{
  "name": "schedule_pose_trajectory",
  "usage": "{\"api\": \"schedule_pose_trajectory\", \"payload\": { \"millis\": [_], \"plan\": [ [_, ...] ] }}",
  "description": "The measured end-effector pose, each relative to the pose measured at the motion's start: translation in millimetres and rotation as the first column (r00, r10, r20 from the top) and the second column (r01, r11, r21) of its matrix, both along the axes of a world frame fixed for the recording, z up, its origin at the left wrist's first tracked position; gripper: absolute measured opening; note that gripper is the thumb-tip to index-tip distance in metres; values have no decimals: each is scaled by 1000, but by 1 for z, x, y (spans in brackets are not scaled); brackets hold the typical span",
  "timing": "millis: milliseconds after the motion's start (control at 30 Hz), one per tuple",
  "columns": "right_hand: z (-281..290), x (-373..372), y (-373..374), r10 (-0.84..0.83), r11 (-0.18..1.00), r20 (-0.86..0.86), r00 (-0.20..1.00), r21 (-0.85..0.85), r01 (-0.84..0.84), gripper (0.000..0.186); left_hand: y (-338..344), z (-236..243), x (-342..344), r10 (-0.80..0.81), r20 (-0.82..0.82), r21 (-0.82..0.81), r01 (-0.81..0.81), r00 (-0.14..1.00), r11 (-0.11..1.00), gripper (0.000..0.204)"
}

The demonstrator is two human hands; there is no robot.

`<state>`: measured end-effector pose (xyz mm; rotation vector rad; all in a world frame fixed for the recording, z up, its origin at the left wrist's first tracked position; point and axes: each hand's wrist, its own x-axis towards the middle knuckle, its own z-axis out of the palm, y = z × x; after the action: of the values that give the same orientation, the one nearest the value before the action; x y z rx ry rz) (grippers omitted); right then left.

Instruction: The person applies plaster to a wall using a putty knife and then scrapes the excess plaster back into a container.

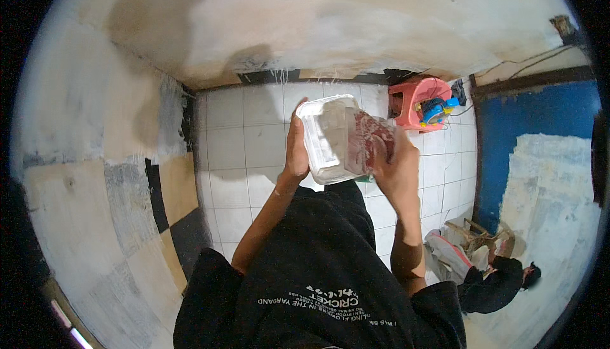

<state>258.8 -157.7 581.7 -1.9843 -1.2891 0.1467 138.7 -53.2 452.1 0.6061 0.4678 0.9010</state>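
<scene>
My left hand (296, 149) grips the left side of a white rectangular plastic container (321, 126), which has white material smeared inside. In my right hand (397, 168) is a flat reddish piece (363, 130) streaked with white, its fingers curled round it at the container's right side, over the rim. A sliver of something green (365, 178) shows under the container, too hidden to name.
A pink plastic stool (406, 95) with a blue-and-yellow device (435, 112) and cords stands by the back wall (343, 31) on the tiled floor (232, 145). A co-worker (492, 288) is low at right, beside the partly whitened blue surface (492, 145). A patched wall (82, 126) rises at left.
</scene>
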Motion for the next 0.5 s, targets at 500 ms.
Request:
{"api": "schedule_pose_trajectory", "payload": {
  "millis": [500],
  "plan": [
    [-18, 136, 47, 90, 994, -70, 994, -51, -93, 12, 10, 22, 131, 176, -255, 450, -44, 951, 892, 42]
  ]
}}
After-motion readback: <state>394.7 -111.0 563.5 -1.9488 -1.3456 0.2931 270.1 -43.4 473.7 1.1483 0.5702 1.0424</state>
